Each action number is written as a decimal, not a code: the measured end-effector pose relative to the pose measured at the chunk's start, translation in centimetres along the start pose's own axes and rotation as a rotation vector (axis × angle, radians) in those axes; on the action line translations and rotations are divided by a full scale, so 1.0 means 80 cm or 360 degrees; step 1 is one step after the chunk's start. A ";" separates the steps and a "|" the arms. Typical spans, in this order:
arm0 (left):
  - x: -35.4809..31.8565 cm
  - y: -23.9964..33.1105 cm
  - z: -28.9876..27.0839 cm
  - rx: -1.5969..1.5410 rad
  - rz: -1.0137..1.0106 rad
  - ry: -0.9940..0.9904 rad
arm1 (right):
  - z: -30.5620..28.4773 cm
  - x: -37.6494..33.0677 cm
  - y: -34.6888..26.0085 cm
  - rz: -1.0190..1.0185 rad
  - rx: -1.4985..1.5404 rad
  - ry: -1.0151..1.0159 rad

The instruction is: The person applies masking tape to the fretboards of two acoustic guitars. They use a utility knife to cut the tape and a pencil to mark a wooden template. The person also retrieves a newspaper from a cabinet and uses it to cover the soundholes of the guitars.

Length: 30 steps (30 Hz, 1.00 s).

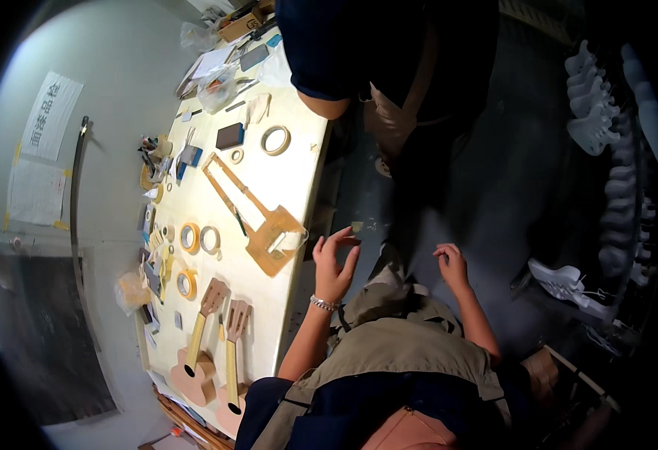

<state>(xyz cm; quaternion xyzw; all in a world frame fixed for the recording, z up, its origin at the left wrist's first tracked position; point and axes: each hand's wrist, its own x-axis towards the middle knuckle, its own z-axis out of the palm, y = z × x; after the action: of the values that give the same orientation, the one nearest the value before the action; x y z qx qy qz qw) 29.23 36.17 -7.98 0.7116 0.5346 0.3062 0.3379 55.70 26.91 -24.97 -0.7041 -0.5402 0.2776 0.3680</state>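
My left hand [334,271] is raised off the table's near edge, its fingers and thumb apart and nothing seen between them. A beaded bracelet [324,304] circles that wrist. In front of my body, to the right, my right hand [453,268] hangs in the air with loosely bent fingers and holds nothing that I can see. Closest to my left hand lies a flat brown template [272,259] with two long arms and a whitish patch. Two small unpainted ukuleles [196,375] [232,401] rest farther down the table, their necks pointing away from me.
Tape rolls [275,140] [189,238], a dark sanding block [230,136] and plastic bags [216,88] lie on the pale table [299,161]. Another person [389,52] stands ahead at its edge. White curved parts [593,105] hang on a rack at the right.
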 end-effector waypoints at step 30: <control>0.309 -0.498 0.257 -0.0018 -0.1450 -0.0442 | 0.221 0.096 0.192 0.0748 0.0639 0.0289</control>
<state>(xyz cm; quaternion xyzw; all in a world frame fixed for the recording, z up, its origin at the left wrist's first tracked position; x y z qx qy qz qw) 29.48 64.91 -50.36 0.4369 0.7403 0.0318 0.5099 52.36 35.92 -47.66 -0.7449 -0.2622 0.3919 0.4720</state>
